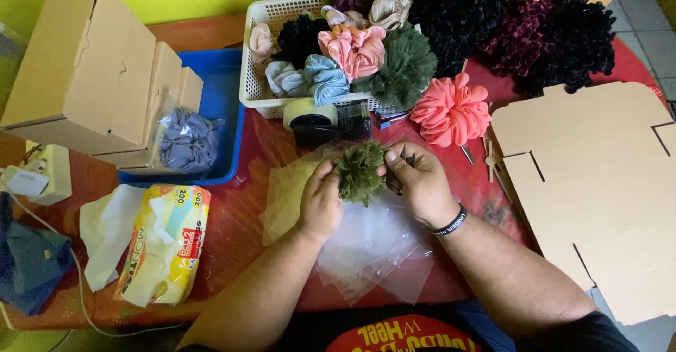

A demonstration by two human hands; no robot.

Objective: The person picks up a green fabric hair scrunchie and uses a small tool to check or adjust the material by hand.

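Left hand (320,200) and right hand (419,181) gripping olive-green scrunchie (360,172), above clear plastic bags (373,250)

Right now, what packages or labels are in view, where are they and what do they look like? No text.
Tissue pack: soft oblong, yellow and white with a red patch, on the table's left.
Folded cardboard boxes: plain brown, stacked at top left.
Clear bag: holds grey fabric, lies in the blue tray.
Flat cardboard sheet: brown, slotted, at right.
Clear plastic bags: loose pile under both hands.
Green scrunchie: held by left hand and right hand.
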